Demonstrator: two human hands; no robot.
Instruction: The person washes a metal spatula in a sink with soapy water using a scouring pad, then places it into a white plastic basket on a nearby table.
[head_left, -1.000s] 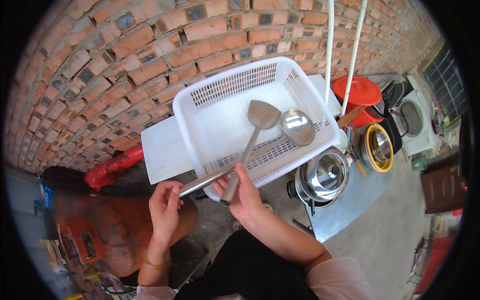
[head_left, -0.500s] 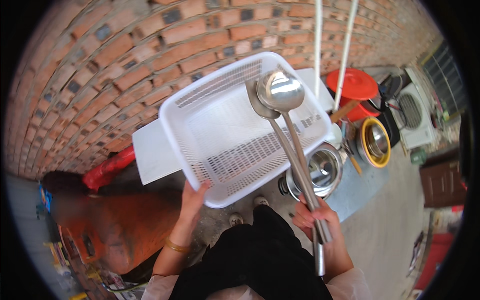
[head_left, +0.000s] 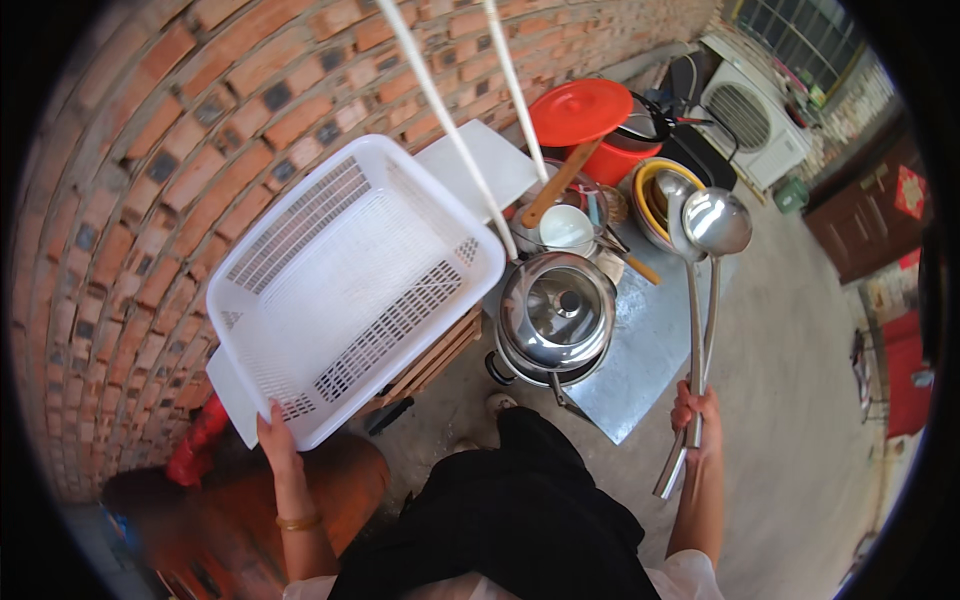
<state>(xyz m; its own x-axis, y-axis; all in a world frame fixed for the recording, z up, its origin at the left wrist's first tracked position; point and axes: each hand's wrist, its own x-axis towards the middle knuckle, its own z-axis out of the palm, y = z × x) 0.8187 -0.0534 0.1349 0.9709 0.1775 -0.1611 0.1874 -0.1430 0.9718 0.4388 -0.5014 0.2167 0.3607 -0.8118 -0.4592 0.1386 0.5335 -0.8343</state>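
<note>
My left hand (head_left: 280, 445) grips the near left corner of a white plastic basket (head_left: 340, 420), its thumb over the rim. The basket has slotted sides and nothing inside. Held out to the right in my closed right hand (head_left: 698, 412) are two long metal utensils with crossing handles. One is a shiny steel ladle (head_left: 720, 222); the other, a spatula-like utensil (head_left: 680, 228), is partly hidden behind it. Their heads hang in front of a yellow-rimmed basin (head_left: 646, 180). Between my hands stands a steel pot (head_left: 545, 372) with a domed lid (head_left: 558, 310).
The metal-topped table (head_left: 625, 395) carries the pot, a bowl (head_left: 566, 230) and a wooden-handled tool (head_left: 560, 187). A red bucket (head_left: 610, 160) with a red lid (head_left: 580, 112) stands behind. White poles (head_left: 450, 130) rise near the brick wall (head_left: 230, 110). An orange-brown object (head_left: 340, 490) lies lower left.
The utensils have moved right, from over the basket to beyond the pot. The basket sits farther left in view, still in my left hand. The view has swung toward the right.
</note>
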